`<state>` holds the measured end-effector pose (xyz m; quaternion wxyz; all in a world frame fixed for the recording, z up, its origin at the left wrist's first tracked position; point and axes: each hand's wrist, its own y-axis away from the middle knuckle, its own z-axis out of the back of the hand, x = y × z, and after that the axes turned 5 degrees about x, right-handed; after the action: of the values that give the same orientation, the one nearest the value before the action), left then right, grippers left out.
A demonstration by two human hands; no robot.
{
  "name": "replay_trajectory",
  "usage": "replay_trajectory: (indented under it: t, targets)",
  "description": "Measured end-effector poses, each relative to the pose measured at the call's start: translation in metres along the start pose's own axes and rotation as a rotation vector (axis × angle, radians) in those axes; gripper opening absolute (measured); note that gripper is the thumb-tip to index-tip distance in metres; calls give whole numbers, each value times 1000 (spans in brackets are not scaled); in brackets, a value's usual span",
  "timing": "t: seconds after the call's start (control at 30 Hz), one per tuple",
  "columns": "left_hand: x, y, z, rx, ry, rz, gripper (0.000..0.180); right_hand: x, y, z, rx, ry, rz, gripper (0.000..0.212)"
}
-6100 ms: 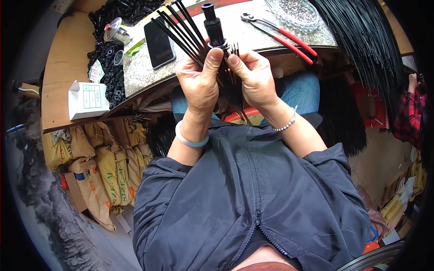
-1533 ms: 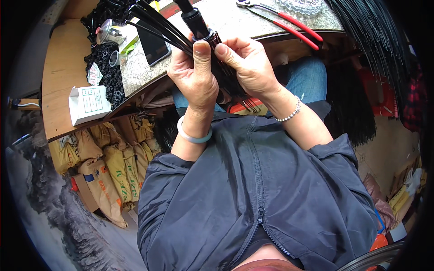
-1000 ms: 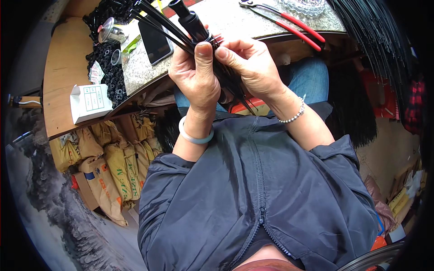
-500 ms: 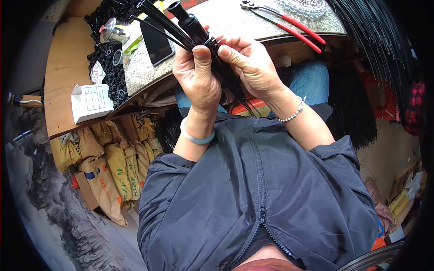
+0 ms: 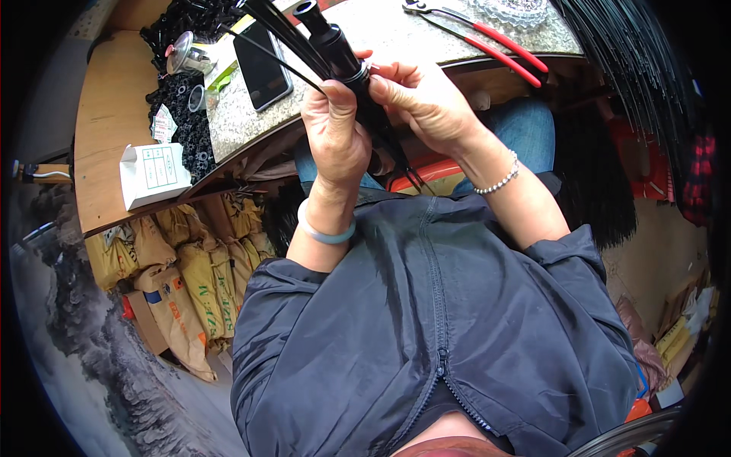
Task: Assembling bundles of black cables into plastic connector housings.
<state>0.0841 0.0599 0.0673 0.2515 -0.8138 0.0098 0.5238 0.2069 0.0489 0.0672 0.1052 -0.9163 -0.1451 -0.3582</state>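
Note:
Above my lap I hold what looks like a black umbrella frame (image 5: pixel 338 50), with a thick stepped cylinder and thin rods (image 5: pixel 288 36). My left hand (image 5: pixel 336 137) is closed around it, thumb pressing on a thin rod. At the cylinder's lower collar my right hand (image 5: pixel 430 104) pinches with thumb and forefinger. A shiny thin wire (image 5: pixel 367 67) shows at that collar, close to my right fingertips. Lower rods hang below my hands toward my lap. My palms hide part of the frame.
On the speckled tabletop (image 5: pixel 236 129) lie a phone (image 5: pixel 261 67) and red-handled pliers (image 5: pixel 487 42). Small black parts (image 5: pixel 179 95) and a white box (image 5: pixel 154 175) are at left. A bundle of black rods (image 5: pixel 624 91) hangs right. Sacks (image 5: pixel 183 293) stand under the table.
The frame and my left hand have shifted slightly right. My right hand has also moved a little right and stays pinched at the collar.

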Motion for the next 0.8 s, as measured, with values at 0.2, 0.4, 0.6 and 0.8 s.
replay_trajectory:
  t: [0.2,0.4,0.6,0.8]
  targets:
    - [-13,-16,8,82,130,-15,64,-59,9,9,-79,692,289,46]
    - [-29,-18,6,244,97,127,44,-65,13,7,-107,935,512,34]
    - [-40,-10,-16,35,-300,62,22,-45,16,10,25,997,423,57]
    - [-35,-6,-21,-66,-308,48,22,19,13,-32,-193,1387,895,87]
